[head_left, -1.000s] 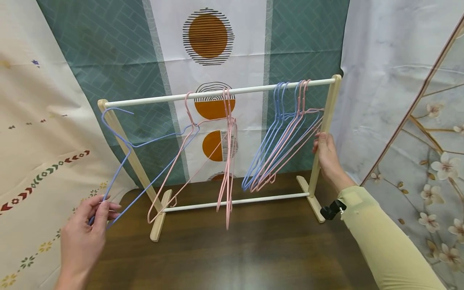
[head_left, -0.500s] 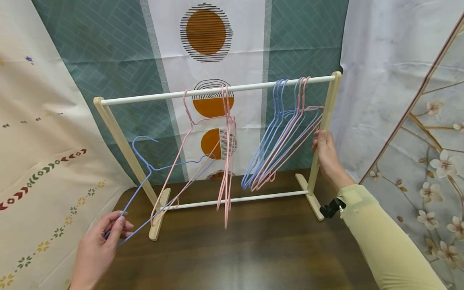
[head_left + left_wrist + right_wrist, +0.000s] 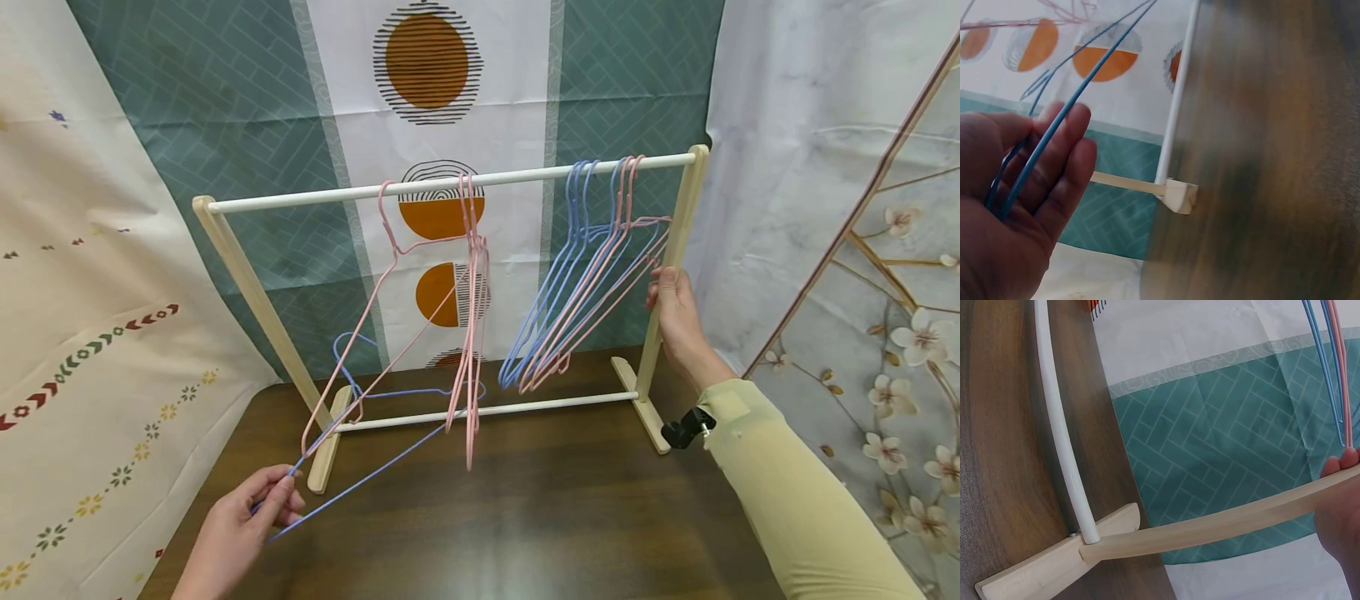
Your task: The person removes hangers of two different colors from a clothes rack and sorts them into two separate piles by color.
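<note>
My left hand [image 3: 243, 521] pinches one end of a blue clothes hanger [image 3: 375, 477] between thumb and fingers. The hanger's hook points away and up, low at the rack's left side, and overlaps the pink hangers in the head view. In the left wrist view its blue wire [image 3: 1066, 115] crosses the palm. My right hand [image 3: 678, 321] grips the right wooden post [image 3: 670, 250] of a small garment rack. On the rack's white top rail [image 3: 322, 197] hang a pink hanger [image 3: 390, 262] at left, more pink hangers [image 3: 472, 333] mid-rail, and several blue and pink hangers [image 3: 581, 283] at right.
The rack's feet [image 3: 327, 454] stand on a dark brown wooden table [image 3: 480, 533]. A white lower rail [image 3: 555, 408] joins the posts. Patterned cloths hang behind [image 3: 630, 83] and on both sides. A black wrist camera [image 3: 688, 428] sits on the right sleeve.
My left hand has moved right and downward with the blue hanger, whose hook has dropped from near the top rail to near the lower rail. The right hand still holds the post.
</note>
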Demonstrator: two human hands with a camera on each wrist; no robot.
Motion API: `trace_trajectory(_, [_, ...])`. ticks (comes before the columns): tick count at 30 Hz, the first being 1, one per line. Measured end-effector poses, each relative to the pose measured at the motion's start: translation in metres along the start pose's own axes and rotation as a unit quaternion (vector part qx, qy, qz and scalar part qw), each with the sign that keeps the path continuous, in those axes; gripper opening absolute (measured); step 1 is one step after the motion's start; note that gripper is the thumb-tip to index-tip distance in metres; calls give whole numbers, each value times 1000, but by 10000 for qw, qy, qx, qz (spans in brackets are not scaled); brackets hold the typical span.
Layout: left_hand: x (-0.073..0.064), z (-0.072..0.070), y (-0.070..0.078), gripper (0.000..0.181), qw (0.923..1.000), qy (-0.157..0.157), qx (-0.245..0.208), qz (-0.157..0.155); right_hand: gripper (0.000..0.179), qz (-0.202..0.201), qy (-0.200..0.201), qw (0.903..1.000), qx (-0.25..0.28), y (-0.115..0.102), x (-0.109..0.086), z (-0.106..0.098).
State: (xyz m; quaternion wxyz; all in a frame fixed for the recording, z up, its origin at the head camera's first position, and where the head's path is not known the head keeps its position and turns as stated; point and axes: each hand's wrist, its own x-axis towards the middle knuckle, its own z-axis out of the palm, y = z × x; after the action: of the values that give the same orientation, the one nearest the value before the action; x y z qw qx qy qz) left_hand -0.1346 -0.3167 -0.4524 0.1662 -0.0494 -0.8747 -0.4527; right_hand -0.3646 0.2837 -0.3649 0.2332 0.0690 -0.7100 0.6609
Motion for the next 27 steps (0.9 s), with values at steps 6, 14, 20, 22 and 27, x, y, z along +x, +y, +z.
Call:
trace_trajectory(6, [0,9,-8,18,9953,-743,-451,-420,41,13,-35,10000,22,-2,-1,0])
trace_trajectory(14, [-1,6,-23,26,9805,-1724,-672,-657,35,-40,-24,9999,97,2,0,-3])
trace_trajectory(20, [1,2,-34,25,9771,-1831,-738,-788,38,-98,70,9999,67,2,4,-4])
trace_trajectory(22, [0,1,-37,22,9782,-1791,-566,-885,40,-98,95,9999,12,2,3,-3])
trace_trajectory(27, [-2,-2,-45,14,9829,-1379,699,-1000,38,-54,58,10000,-1,-1,-2,-1])
